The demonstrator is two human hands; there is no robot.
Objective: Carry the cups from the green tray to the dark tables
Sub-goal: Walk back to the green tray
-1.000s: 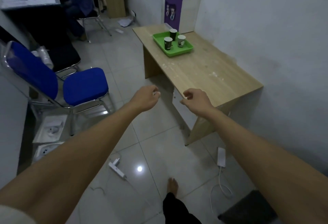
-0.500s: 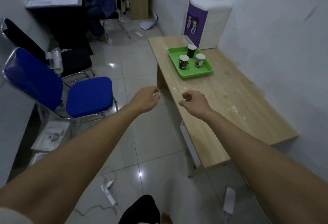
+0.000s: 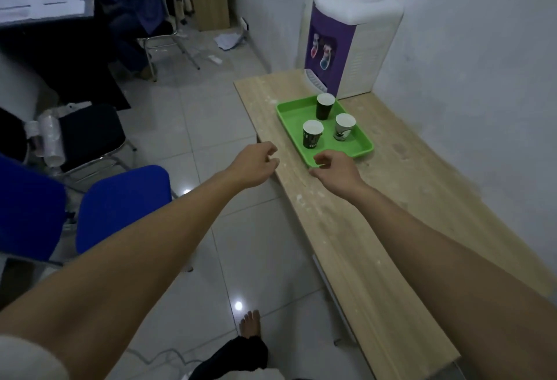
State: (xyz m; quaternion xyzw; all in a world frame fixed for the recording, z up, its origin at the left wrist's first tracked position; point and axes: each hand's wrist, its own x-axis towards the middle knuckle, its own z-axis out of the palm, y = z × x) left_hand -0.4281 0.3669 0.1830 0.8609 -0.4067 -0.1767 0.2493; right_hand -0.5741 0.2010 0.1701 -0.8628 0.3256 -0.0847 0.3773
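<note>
A green tray (image 3: 291, 111) lies on a light wooden table (image 3: 355, 217) by the wall. Three paper cups stand upright in it: a dark cup (image 3: 324, 106) at the back, a dark cup with white lettering (image 3: 312, 134) front left, and a pale printed cup (image 3: 344, 126) front right. My right hand (image 3: 335, 168) hovers at the tray's near edge, fingers loosely curled, holding nothing. My left hand (image 3: 256, 164) hangs just left of the table edge, also loosely curled with nothing in it. A dark table (image 3: 45, 36) stands at the far left.
A purple and white water dispenser (image 3: 349, 42) stands on the table behind the tray. A blue chair (image 3: 117, 201) and a black chair (image 3: 87, 135) stand on the tiled floor at left. A seated person (image 3: 132, 3) is at the dark table. A cable lies on the floor by my foot.
I have walked closer to the wooden table. Both hands have moved forward toward the tray, the right one reaching its near edge. The cups have not moved.
</note>
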